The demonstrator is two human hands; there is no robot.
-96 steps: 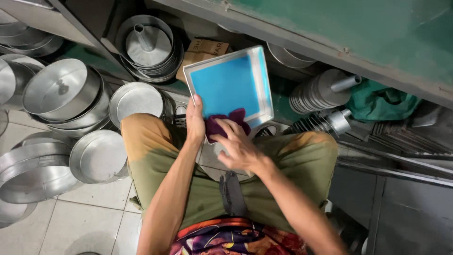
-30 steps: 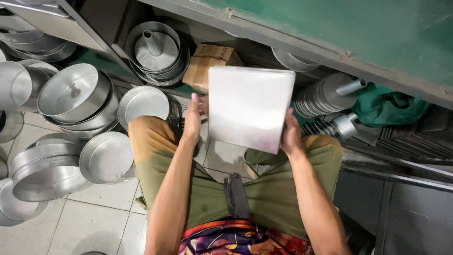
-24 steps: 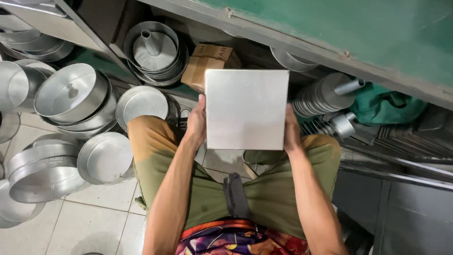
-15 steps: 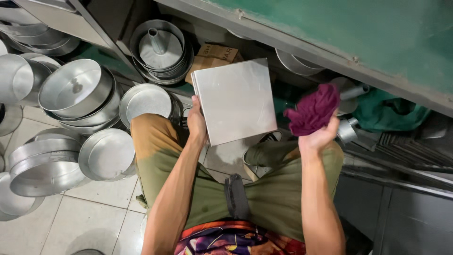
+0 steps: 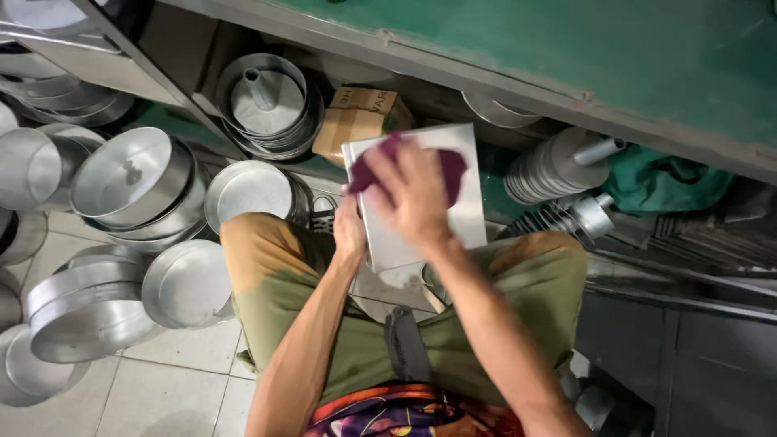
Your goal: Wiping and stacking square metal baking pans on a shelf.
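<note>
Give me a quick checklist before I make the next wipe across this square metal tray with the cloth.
1. Left hand grips the square metal tray at its left edge: ok.
2. Right hand presses the maroon cloth flat on the tray's face: ok.
3. Tray held above the lap, clear of the round pans stacked at the left: ok.
4. Tray face free of marks: cannot tell, hand and cloth cover much of it.
5. Cardboard box behind the tray not touching it: cannot tell.

the right hand [image 5: 417, 194] is motion-blurred and covers most of the purple cloth [image 5: 447, 171] and the middle of the square metal tray [image 5: 469, 218]. the left hand [image 5: 350, 231] hides the tray's left edge. far-left pans [image 5: 32, 170] are cut off.
</note>
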